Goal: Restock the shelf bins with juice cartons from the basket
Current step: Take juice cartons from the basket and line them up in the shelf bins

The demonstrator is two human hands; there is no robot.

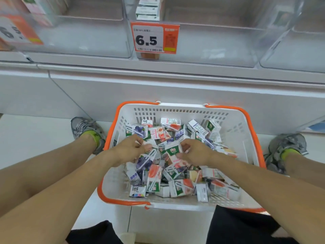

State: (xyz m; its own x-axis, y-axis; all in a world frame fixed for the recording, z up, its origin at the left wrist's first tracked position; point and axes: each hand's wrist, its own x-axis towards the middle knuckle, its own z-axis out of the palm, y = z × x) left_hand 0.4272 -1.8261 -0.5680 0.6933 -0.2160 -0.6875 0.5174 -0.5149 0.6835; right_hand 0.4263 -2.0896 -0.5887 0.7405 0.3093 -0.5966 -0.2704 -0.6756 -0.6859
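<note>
Small boxy cartons (pixel 173 162), glossy with grape and peach prints, lie jumbled in the white slotted plastic basket (pixel 233 131) with its orange handles. The left hand (pixel 131 149) curls onto one carton in the basket; the right hand (pixel 195 152) pinches a green-labelled one. Beyond the basket, clear plastic bins (pixel 84 39) hold a few cartons behind a 6.5 price tag (pixel 149 39).

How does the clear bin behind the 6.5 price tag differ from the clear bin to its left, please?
The bin behind the 6.5 tag holds a short stack of green-and-white cartons at its left side; the left bin shows no cartons in its middle, only pinkish cartons at its far left edge. The first carries the price tag on its front; the left bin's front has none there. Both are clear plastic and mostly unfilled.
</note>
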